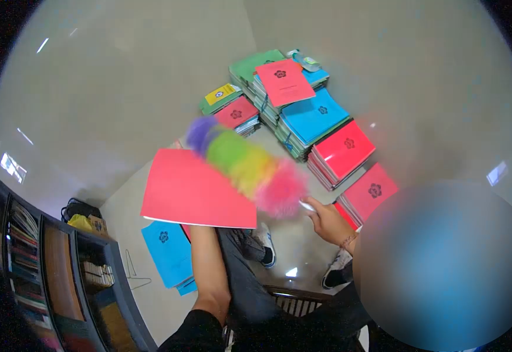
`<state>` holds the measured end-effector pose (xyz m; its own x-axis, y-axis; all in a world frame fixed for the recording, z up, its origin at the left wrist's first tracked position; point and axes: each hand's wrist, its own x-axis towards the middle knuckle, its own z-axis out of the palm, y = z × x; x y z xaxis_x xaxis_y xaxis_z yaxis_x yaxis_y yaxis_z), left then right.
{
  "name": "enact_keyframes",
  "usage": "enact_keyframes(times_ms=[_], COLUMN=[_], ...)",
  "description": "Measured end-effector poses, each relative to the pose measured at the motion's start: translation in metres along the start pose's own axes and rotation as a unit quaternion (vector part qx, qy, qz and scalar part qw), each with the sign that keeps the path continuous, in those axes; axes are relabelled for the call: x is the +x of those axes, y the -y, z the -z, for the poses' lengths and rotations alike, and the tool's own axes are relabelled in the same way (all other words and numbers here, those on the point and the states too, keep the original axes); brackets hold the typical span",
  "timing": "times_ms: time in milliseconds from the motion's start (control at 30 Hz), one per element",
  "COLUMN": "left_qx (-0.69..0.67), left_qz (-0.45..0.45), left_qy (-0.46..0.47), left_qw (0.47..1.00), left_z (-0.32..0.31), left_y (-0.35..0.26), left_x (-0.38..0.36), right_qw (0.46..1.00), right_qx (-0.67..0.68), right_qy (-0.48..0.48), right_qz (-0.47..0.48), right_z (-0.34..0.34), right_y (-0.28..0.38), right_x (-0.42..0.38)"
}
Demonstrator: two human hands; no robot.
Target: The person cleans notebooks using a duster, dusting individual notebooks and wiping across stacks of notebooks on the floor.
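My right hand [330,224] is closed around the white handle of a fluffy rainbow duster [241,164]. The duster's head runs from pink through yellow and green to purple, slightly blurred, and overlaps the upper right of a red softcover book [191,190]. That book lies flat over my left hand, which supports it from below; the hand is hidden and only my left forearm [210,264] shows. Beneath the book and beside my left leg, blue books [171,255] lie on the floor.
Stacks of books stand on the floor ahead: a red-topped stack [344,149], a blue-topped stack [314,117] and a green-topped stack [262,63]. A plastic bottle [307,61] lies at the back. A bookshelf [62,270] is at left, near a wire hanger [138,280]. A blurred disc covers the lower right.
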<state>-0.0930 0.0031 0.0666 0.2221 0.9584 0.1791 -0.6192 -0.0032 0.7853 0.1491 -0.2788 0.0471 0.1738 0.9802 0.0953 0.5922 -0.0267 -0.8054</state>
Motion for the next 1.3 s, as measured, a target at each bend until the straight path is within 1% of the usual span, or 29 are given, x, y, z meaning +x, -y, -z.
enact_keyframes(times_ms=[33, 67, 133, 167, 267, 333, 400, 467, 500, 567, 600, 667, 733, 800, 833, 867, 900, 933, 967, 1000, 1033, 1067, 1100, 1133, 1167, 1200, 1233, 1267, 1300], left_qx=[0.000, 0.001, 0.003, 0.005, 0.019, 0.035, 0.061, 0.106, 0.134, 0.200, 0.239, 0.293, 0.323, 0.284, 0.281, 0.327, 0.282, 0.236, 0.235, 0.109, -0.019, -0.022, -0.017, -0.011, -0.008, -0.002, 0.001, -0.001, -0.005], left_qz=[0.002, 0.004, 0.008, 0.012, 0.038, 0.072, 0.108, 0.135, 0.144, 0.153, 0.158, 0.180, 0.212, 0.269, 0.298, 0.342, 0.370, 0.397, 0.401, 0.426, 0.446, 0.452, 0.428, 0.403, 0.348, 0.322, 0.313, 0.302, 0.296], left_qy=[0.001, 0.001, 0.002, 0.003, 0.005, 0.011, 0.015, 0.008, -0.001, -0.029, -0.052, -0.090, -0.121, -0.059, -0.038, -0.037, 0.015, 0.069, 0.077, 0.115, 0.148, 0.155, 0.158, 0.160, 0.157, 0.159, 0.166, 0.173, 0.180], left_qw=[1.000, 1.000, 1.000, 1.000, 0.999, 0.997, 0.992, 0.985, 0.980, 0.967, 0.957, 0.935, 0.914, 0.918, 0.911, 0.880, 0.885, 0.884, 0.882, 0.891, 0.882, 0.878, 0.890, 0.901, 0.924, 0.933, 0.935, 0.937, 0.938], left_z=[-0.002, -0.003, -0.007, -0.009, -0.017, -0.027, -0.042, -0.057, -0.065, -0.077, -0.079, -0.079, -0.070, -0.076, -0.085, -0.084, -0.079, -0.071, -0.055, -0.037, -0.045, -0.051, -0.082, -0.101, -0.094, -0.087, -0.077, -0.074, -0.070], left_y=[0.001, 0.003, 0.007, 0.011, 0.028, 0.048, 0.071, 0.098, 0.109, 0.123, 0.126, 0.130, 0.133, 0.125, 0.115, 0.106, 0.097, 0.091, 0.090, 0.094, 0.092, 0.093, 0.071, 0.060, 0.080, 0.096, 0.109, 0.120, 0.127], left_x=[0.001, 0.000, 0.001, 0.001, -0.003, -0.009, -0.015, -0.020, -0.021, -0.026, -0.029, -0.036, -0.039, -0.046, -0.051, -0.047, -0.043, -0.036, -0.023, -0.006, -0.005, -0.012, -0.036, -0.048, -0.052, -0.056, -0.060, -0.067, -0.071], right_qw=[0.999, 0.998, 0.996, 0.994, 0.992, 0.996, 0.996, 0.997, 0.997, 0.988, 0.989, 0.987, 0.989, 0.966, 0.958, 0.957, 0.939, 0.912, 0.857, 0.857, 0.834, 0.810, 0.789, 0.789, 0.765, 0.738, 0.724, 0.724, 0.726], right_qx=[-0.010, -0.008, -0.035, -0.038, -0.020, -0.026, 0.063, 0.066, 0.064, 0.053, 0.052, 0.151, 0.117, 0.216, 0.249, 0.248, 0.320, 0.391, 0.508, 0.506, 0.545, 0.581, 0.611, 0.609, 0.641, 0.671, 0.685, 0.685, 0.681], right_qy=[0.000, -0.004, -0.085, -0.028, -0.067, -0.059, -0.043, 0.021, 0.013, -0.053, -0.056, -0.054, -0.086, -0.083, -0.117, -0.123, -0.060, 0.001, -0.038, -0.048, -0.034, -0.018, -0.012, -0.022, 0.013, 0.049, 0.053, 0.047, 0.071], right_qz=[-0.052, -0.055, -0.008, -0.101, -0.110, -0.066, 0.036, 0.039, 0.031, 0.133, 0.129, 0.030, 0.027, -0.117, -0.085, -0.089, -0.107, -0.124, -0.081, -0.084, -0.077, -0.069, -0.068, -0.070, -0.060, -0.051, -0.058, -0.060, -0.066], right_z=[-0.002, -0.004, 0.000, 0.006, -0.008, -0.023, -0.028, -0.032, -0.040, -0.055, -0.055, -0.053, -0.058, -0.055, -0.051, -0.042, -0.018, -0.003, -0.001, 0.004, 0.011, 0.017, 0.019, 0.018, 0.015, 0.010, 0.003, -0.005, -0.010], right_y=[-0.006, -0.021, -0.048, -0.051, -0.048, -0.052, -0.041, -0.021, -0.018, -0.015, -0.015, -0.013, -0.034, -0.057, -0.061, -0.068, -0.064, -0.063, -0.068, -0.073, -0.077, -0.081, -0.080, -0.080, -0.080, -0.078, -0.077, -0.081, -0.086], right_x=[0.001, 0.003, 0.006, 0.006, 0.005, 0.005, 0.004, -0.001, -0.003, -0.008, -0.007, -0.005, 0.004, 0.016, 0.019, 0.018, 0.017, 0.015, 0.017, 0.020, 0.022, 0.022, 0.022, 0.022, 0.022, 0.021, 0.020, 0.020, 0.021])
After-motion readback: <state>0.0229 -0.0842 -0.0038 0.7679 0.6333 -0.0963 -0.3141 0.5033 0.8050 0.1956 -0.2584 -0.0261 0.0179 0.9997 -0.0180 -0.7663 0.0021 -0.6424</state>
